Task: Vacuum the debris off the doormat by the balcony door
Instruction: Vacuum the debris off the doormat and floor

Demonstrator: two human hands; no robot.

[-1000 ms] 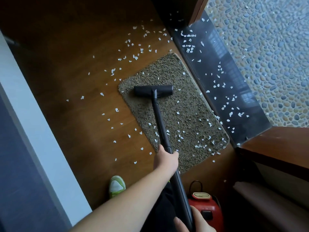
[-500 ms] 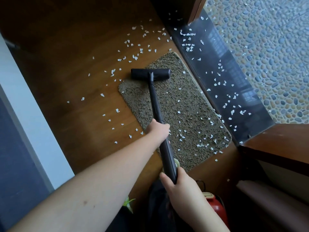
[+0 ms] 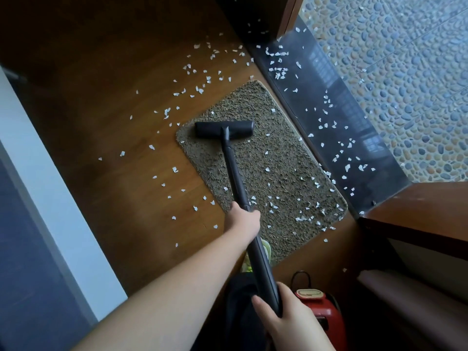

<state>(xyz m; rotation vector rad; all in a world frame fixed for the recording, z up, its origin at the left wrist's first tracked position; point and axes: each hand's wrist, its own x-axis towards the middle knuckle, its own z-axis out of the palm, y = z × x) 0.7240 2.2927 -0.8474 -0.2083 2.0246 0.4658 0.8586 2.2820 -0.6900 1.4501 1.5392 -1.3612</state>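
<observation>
The wooden floor fills most of the view, strewn with white scraps around the mat, and the dark glossy threshold of the balcony door runs along the mat's far long edge, also littered. The doormat, shaggy and brown, lies on the floor just beside that threshold; its near half carries the thickest scatter of scraps. The red vacuum body sits at the bottom of the view, near the person's feet.

The black wand crosses the mat lengthwise, and the nozzle head rests flat on the mat's far left part, near its left edge.

Risks, as I judge them: the deep pile could grab the nozzle and lift or drag the light mat, since nothing visibly pins it. Scraps on the threshold and floor sit close enough to be kicked or blown onto cleaned pile. Light paper-like bits may scatter from a quick stroke before suction catches them. A pass that stays on the left strip would leave the dense right-hand patch untouched.

Both hands grip the 1 wand. The left hand wraps it midway, fingers curled around the tube. The right hand holds the upper end near the vacuum body, thumb lying along the tube, fingers closed behind it.
</observation>
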